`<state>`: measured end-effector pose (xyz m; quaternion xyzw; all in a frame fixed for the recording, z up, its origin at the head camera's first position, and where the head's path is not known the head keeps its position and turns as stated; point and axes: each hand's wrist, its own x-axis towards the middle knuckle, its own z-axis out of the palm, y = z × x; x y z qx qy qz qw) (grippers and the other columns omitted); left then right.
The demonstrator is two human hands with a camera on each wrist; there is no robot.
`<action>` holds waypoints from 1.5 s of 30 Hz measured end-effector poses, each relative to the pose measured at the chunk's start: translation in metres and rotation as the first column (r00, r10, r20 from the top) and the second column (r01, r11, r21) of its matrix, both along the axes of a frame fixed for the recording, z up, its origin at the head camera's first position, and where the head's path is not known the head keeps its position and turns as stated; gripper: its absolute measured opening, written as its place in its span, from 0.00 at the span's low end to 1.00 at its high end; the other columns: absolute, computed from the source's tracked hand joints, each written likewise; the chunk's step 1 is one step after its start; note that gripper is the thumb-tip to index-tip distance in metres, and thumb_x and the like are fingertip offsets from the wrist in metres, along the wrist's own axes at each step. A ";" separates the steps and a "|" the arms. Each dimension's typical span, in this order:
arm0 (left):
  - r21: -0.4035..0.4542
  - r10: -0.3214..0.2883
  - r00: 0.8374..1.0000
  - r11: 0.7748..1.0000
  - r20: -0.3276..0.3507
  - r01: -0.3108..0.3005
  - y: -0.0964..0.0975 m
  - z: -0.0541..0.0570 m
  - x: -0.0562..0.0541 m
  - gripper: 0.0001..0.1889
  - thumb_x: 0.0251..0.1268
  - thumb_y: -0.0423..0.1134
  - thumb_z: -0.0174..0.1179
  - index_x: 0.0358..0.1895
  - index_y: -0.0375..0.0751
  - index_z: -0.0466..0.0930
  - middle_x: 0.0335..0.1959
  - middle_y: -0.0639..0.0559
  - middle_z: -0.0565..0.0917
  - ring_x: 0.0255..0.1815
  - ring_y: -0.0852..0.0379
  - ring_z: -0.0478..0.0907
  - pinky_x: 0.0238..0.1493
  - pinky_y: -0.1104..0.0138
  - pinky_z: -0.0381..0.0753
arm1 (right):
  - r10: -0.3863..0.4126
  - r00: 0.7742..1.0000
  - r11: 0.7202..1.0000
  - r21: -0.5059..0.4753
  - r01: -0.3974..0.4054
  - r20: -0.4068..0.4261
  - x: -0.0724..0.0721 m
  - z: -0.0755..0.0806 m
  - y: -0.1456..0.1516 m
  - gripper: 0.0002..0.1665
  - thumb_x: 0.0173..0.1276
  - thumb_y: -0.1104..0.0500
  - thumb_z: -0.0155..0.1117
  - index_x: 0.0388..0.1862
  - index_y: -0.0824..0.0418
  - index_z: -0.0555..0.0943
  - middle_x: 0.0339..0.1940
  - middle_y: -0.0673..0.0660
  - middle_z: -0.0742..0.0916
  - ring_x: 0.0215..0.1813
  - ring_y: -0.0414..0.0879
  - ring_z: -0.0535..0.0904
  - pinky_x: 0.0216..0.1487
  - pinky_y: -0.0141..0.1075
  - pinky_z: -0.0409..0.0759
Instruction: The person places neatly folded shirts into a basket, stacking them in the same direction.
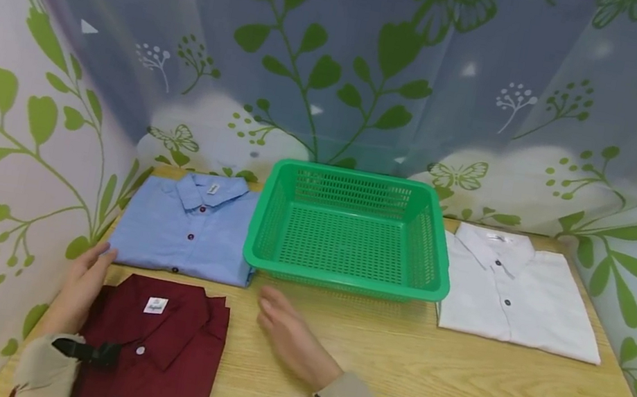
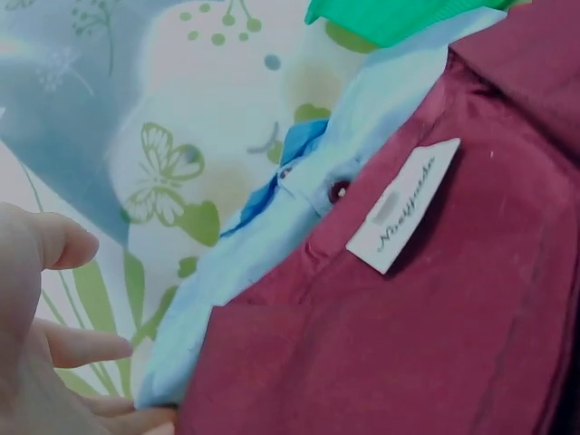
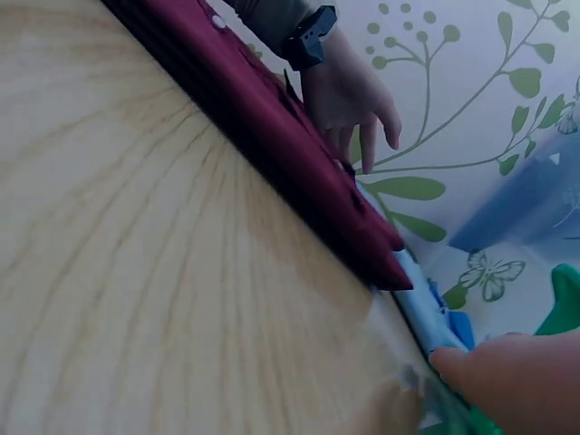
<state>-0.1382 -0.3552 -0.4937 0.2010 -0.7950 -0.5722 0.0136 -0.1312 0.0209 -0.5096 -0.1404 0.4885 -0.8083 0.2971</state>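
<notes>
A folded light blue shirt [image 1: 156, 235] lies at the back left. In front of it lies a folded maroon shirt [image 1: 172, 357] with a white collar label, seen closely in the left wrist view. My left hand [image 1: 80, 285] is at the blue shirt's front left corner, beside the maroon shirt's collar. Its fingers are loosely extended, the lower ones at the blue shirt's edge. My right hand [image 1: 295, 338] hovers, slightly blurred, over the table between the maroon shirt and the green basket [image 1: 344, 280], its fingers relaxed and holding nothing.
The plastic basket stands at the back middle with nothing in it. A folded white shirt [image 1: 553, 308] lies to its right. Everything rests on a wooden table [image 1: 451, 389]. Leaf-patterned curtains [image 1: 342, 55] close off the back and sides.
</notes>
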 end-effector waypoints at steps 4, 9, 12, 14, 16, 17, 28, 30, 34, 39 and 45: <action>0.006 0.033 0.999 0.999 -0.030 -0.033 -0.002 -0.011 0.000 0.35 0.79 0.52 0.40 0.79 0.34 0.48 0.80 0.38 0.47 0.77 0.42 0.47 0.76 0.53 0.47 | -0.023 0.999 0.999 -0.048 0.025 0.031 -0.007 -0.010 -0.013 0.42 0.79 0.56 0.47 0.78 0.73 0.41 0.80 0.68 0.45 0.81 0.58 0.35 0.78 0.46 0.41; -0.046 0.067 0.993 0.996 -0.097 -0.072 -0.005 -0.024 0.002 0.31 0.79 0.46 0.41 0.77 0.31 0.53 0.80 0.37 0.45 0.80 0.43 0.38 0.77 0.54 0.40 | -0.049 0.998 0.994 -0.094 0.053 0.045 -0.015 -0.021 -0.024 0.39 0.79 0.60 0.44 0.78 0.75 0.41 0.80 0.68 0.46 0.81 0.58 0.37 0.78 0.46 0.43; -0.069 0.053 0.994 0.996 -0.092 -0.059 -0.005 -0.027 0.000 0.31 0.79 0.47 0.41 0.78 0.33 0.52 0.80 0.39 0.43 0.80 0.43 0.36 0.77 0.52 0.39 | -0.052 0.998 0.992 -0.117 0.057 0.048 -0.020 -0.023 -0.026 0.38 0.80 0.61 0.43 0.78 0.76 0.40 0.80 0.69 0.46 0.81 0.59 0.37 0.78 0.46 0.43; -0.073 0.060 0.993 0.995 -0.105 -0.068 -0.004 -0.028 -0.002 0.31 0.79 0.47 0.42 0.78 0.34 0.52 0.80 0.39 0.43 0.80 0.43 0.37 0.77 0.52 0.40 | -0.049 0.997 0.989 -0.135 0.057 0.058 -0.023 -0.023 -0.027 0.38 0.80 0.61 0.42 0.77 0.76 0.39 0.80 0.68 0.46 0.81 0.58 0.38 0.78 0.45 0.43; -0.068 0.110 0.983 0.990 -0.144 -0.120 -0.002 -0.031 -0.002 0.30 0.78 0.45 0.44 0.77 0.34 0.56 0.80 0.39 0.48 0.79 0.44 0.42 0.76 0.55 0.43 | -0.047 0.996 0.985 -0.161 0.058 0.072 -0.026 -0.024 -0.028 0.38 0.81 0.61 0.41 0.77 0.76 0.38 0.80 0.68 0.46 0.81 0.59 0.38 0.78 0.45 0.43; -0.063 0.137 0.977 0.987 -0.164 -0.149 0.000 -0.031 -0.002 0.29 0.78 0.45 0.45 0.76 0.35 0.58 0.79 0.39 0.50 0.79 0.44 0.45 0.76 0.57 0.46 | -0.044 0.996 0.984 -0.171 0.057 0.077 -0.028 -0.024 -0.029 0.38 0.80 0.61 0.40 0.77 0.76 0.38 0.80 0.68 0.46 0.81 0.58 0.38 0.78 0.45 0.44; -0.122 0.135 0.975 0.980 -0.179 -0.159 0.004 -0.031 0.001 0.28 0.77 0.42 0.47 0.74 0.31 0.61 0.77 0.34 0.56 0.76 0.42 0.53 0.74 0.57 0.50 | -0.040 0.995 0.979 -0.197 0.058 0.097 -0.034 -0.029 -0.026 0.37 0.80 0.60 0.44 0.77 0.78 0.44 0.79 0.70 0.51 0.80 0.60 0.43 0.77 0.46 0.51; -0.124 0.099 0.979 0.985 -0.176 -0.122 0.003 -0.030 0.000 0.29 0.77 0.41 0.46 0.74 0.28 0.58 0.77 0.32 0.52 0.78 0.40 0.46 0.76 0.53 0.43 | -0.032 0.996 0.981 -0.186 0.047 0.084 -0.035 -0.029 -0.027 0.37 0.80 0.60 0.43 0.76 0.78 0.45 0.79 0.71 0.51 0.80 0.61 0.42 0.77 0.46 0.51; -0.102 0.088 0.980 0.989 -0.180 -0.108 0.002 -0.031 -0.001 0.28 0.77 0.41 0.46 0.73 0.27 0.60 0.78 0.33 0.50 0.79 0.40 0.43 0.77 0.53 0.40 | -0.026 0.997 0.985 -0.170 0.038 0.074 -0.038 -0.030 -0.027 0.37 0.80 0.59 0.44 0.77 0.77 0.45 0.79 0.70 0.51 0.80 0.61 0.42 0.77 0.46 0.51; -0.070 0.107 0.975 0.990 -0.194 -0.123 0.002 -0.034 -0.002 0.26 0.78 0.41 0.46 0.69 0.24 0.66 0.77 0.33 0.54 0.79 0.42 0.45 0.77 0.56 0.42 | -0.007 0.995 0.977 -0.213 0.028 0.100 -0.045 -0.031 -0.027 0.39 0.79 0.58 0.45 0.78 0.73 0.43 0.79 0.70 0.52 0.79 0.64 0.46 0.76 0.48 0.54; -0.057 0.110 0.980 0.991 -0.166 -0.121 0.001 -0.034 0.001 0.28 0.80 0.45 0.43 0.72 0.27 0.62 0.76 0.34 0.54 0.77 0.47 0.48 0.75 0.63 0.46 | 0.044 0.989 0.969 -0.245 -0.009 0.138 -0.051 -0.032 -0.029 0.42 0.79 0.57 0.47 0.79 0.72 0.40 0.79 0.71 0.51 0.79 0.65 0.45 0.76 0.47 0.54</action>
